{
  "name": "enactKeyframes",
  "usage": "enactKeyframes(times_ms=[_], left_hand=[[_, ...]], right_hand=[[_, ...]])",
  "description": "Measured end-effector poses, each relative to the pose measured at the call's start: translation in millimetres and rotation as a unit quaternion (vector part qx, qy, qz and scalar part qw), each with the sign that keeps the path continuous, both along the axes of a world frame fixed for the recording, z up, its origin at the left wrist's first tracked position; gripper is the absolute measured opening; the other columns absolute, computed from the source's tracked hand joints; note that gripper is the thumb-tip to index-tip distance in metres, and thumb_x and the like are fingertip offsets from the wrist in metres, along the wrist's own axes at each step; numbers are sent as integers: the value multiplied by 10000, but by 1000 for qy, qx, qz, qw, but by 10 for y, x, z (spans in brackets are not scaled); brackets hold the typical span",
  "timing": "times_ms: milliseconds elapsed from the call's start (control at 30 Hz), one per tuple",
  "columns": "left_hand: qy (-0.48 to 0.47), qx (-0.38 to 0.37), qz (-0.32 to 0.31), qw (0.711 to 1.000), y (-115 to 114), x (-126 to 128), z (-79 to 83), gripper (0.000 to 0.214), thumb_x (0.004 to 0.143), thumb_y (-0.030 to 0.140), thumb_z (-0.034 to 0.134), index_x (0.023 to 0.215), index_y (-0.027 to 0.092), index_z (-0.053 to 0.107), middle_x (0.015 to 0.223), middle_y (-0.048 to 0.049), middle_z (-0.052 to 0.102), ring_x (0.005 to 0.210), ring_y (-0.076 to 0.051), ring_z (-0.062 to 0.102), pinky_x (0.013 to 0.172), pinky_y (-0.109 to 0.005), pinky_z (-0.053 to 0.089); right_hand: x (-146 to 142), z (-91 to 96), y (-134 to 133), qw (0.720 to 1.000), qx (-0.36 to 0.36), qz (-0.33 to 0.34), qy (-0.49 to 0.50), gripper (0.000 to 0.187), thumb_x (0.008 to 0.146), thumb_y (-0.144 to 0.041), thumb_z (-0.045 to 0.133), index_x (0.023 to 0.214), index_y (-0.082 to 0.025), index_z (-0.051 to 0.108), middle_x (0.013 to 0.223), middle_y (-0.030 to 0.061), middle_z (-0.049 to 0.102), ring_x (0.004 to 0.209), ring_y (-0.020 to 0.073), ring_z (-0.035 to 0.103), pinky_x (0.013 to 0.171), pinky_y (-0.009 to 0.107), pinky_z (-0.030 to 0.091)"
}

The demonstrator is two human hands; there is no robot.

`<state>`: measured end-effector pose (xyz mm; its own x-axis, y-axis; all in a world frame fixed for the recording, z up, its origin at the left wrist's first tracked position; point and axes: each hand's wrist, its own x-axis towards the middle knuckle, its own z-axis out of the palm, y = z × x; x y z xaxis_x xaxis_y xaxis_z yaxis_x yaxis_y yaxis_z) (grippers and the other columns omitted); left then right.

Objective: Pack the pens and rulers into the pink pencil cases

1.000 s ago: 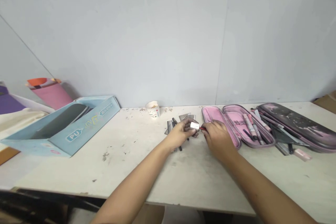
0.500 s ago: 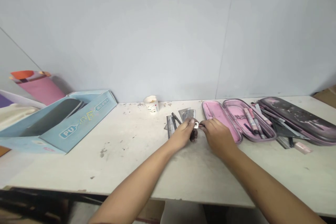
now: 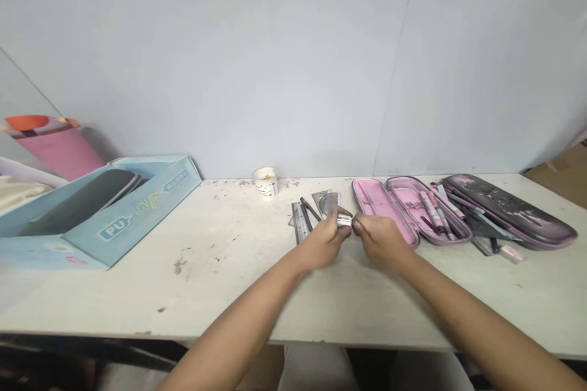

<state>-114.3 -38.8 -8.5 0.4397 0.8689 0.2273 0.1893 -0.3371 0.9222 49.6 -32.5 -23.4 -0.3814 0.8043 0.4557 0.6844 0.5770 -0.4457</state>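
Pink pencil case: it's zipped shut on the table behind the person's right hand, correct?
No, it isn't shut. The head view shows the pink pencil case lying open, both halves spread, on the table behind the person's right hand.

The left hand and right hand have come closer, and the small white piece now sits pinched between them.
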Motion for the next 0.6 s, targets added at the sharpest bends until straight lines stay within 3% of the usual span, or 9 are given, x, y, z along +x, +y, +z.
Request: enactKeyframes(times_ms=[33,100,167,233,333,400,433,500,600], left_hand=[[26,29,-8,999,-6,-15,1,141,837,299,458,921,186,437,831,-42,541,770,-167,522,709,-301,405],[80,77,-25,994,-2,-37,-17,149,845,281,435,957,185,422,891,-64,550,802,-186,536,726,-324,403],[88,88,-16,992,26,-43,-49,169,842,276,439,980,182,413,886,-64,544,785,-181,533,713,-322,403],[40,58,-10,997,75,-34,-79,173,843,293,446,974,189,404,814,-32,519,721,-150,514,668,-295,404],[-116,-84,-42,989,150,-15,-90,197,846,370,440,928,211,359,616,55,380,504,-85,383,497,-213,337],[-204,-179,-78,959,174,-10,-77,241,830,411,461,896,220,328,563,86,294,436,-58,281,438,-173,256],[-230,-205,-89,947,175,-10,-68,262,819,420,478,883,223,319,558,91,284,429,-50,262,431,-164,237],[-238,-210,-93,944,159,-15,-55,283,805,423,503,879,228,311,559,93,294,433,-46,266,433,-156,236],[-175,-136,-53,974,117,-34,-52,265,807,410,500,901,224,335,560,90,311,442,-49,287,435,-159,248]], right_hand=[[12,40,29,992,-107,44,49,287,866,-310,297,654,-185,445,552,-14,437,517,110,392,513,237,268],[38,123,94,935,-313,116,120,291,841,-378,329,620,-197,385,507,-55,329,436,82,286,448,216,229],[49,199,144,885,-424,131,143,255,812,-374,362,622,-204,358,501,-75,258,405,69,195,406,211,180],[32,258,157,907,-392,98,122,256,832,-355,329,631,-202,371,504,-67,276,407,74,217,409,213,206],[-19,305,109,994,-104,17,-36,260,865,-292,303,689,-183,460,588,9,455,527,119,401,504,242,304],[-42,310,69,979,103,-3,-177,179,838,-210,355,764,-170,513,723,72,547,665,161,472,563,264,318],[-47,307,60,962,160,-2,-221,156,819,-177,373,787,-164,525,762,90,562,703,175,480,574,270,316],[-47,297,78,968,138,5,-212,150,807,-169,383,764,-160,526,724,87,552,677,171,470,563,270,307],[-40,287,178,993,-101,40,-56,245,846,-290,344,671,-176,471,562,9,445,515,119,383,496,243,287]])
